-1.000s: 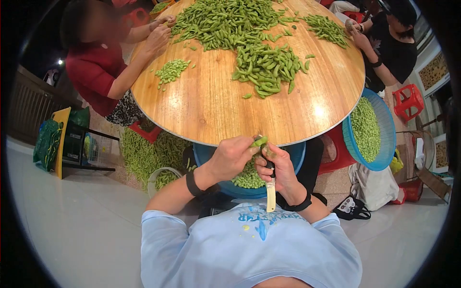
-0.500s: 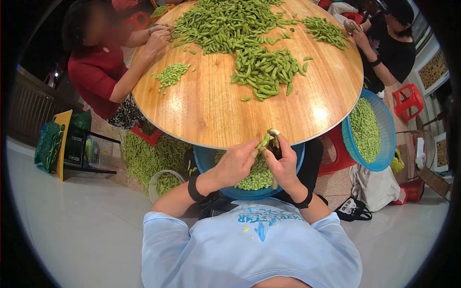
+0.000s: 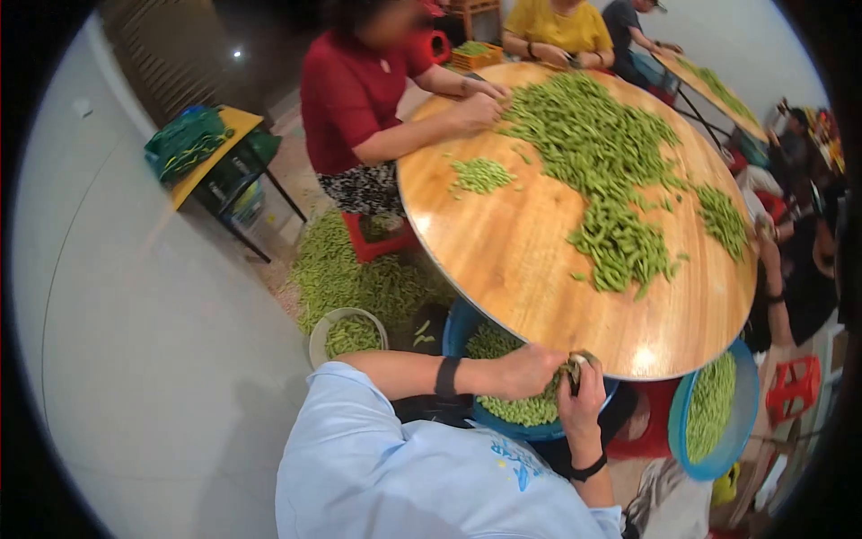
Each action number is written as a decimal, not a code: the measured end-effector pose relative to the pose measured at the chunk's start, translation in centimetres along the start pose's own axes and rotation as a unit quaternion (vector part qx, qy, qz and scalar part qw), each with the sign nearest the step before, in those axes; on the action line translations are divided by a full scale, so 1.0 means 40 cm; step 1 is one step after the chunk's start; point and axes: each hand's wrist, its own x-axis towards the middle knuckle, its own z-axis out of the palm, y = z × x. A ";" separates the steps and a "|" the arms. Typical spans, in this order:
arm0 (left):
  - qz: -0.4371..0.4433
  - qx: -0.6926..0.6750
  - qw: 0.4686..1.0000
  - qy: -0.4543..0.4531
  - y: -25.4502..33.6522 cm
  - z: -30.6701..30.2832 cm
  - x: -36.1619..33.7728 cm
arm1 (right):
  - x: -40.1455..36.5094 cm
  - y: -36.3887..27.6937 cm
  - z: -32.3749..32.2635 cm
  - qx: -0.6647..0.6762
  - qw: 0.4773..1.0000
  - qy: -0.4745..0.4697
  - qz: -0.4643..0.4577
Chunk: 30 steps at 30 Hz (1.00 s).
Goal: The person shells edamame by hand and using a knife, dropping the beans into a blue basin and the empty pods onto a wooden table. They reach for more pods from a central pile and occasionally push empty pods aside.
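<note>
Near the table's front edge, my left hand [image 3: 528, 370] has its fingers closed beside my right hand; what they pinch is too small to make out. My right hand [image 3: 584, 395] is wrapped round a dark object with a pale end [image 3: 575, 363], which I cannot identify. Below both hands is a blue basket [image 3: 460, 328] holding shelled green beans [image 3: 521, 410]. Green pods [image 3: 620, 247] are piled on the round wooden table [image 3: 503, 242], with a small heap of shelled beans [image 3: 482, 175] at its left.
A person in red [image 3: 346, 108] sits at the left and one in yellow [image 3: 557, 31] at the back. Pods [image 3: 341, 269] cover the floor beside a white bucket [image 3: 316, 346]. Another blue basket [image 3: 743, 413] and a red stool [image 3: 795, 386] are at right.
The view has turned and tilted, showing more people and a second table. My hands have come together; the green pod seen between them earlier is no longer distinct.
</note>
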 end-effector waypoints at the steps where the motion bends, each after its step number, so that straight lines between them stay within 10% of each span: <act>1: 0.025 0.000 1.000 0.012 -0.001 0.000 -0.002 | 0.003 -0.005 -0.001 -0.002 1.000 -0.007 0.004; 18: -0.014 -0.021 0.999 -0.034 0.054 -0.044 -0.046 | 0.000 -0.008 0.007 -0.010 0.999 -0.037 -0.014; 24: -0.073 0.085 0.983 -0.143 0.054 -0.166 -0.142 | -0.018 -0.032 0.040 0.041 0.993 -0.100 0.048; 30: -0.150 0.456 0.855 -0.194 -0.040 -0.332 -0.246 | -0.002 -0.020 0.001 0.262 0.954 -0.118 0.084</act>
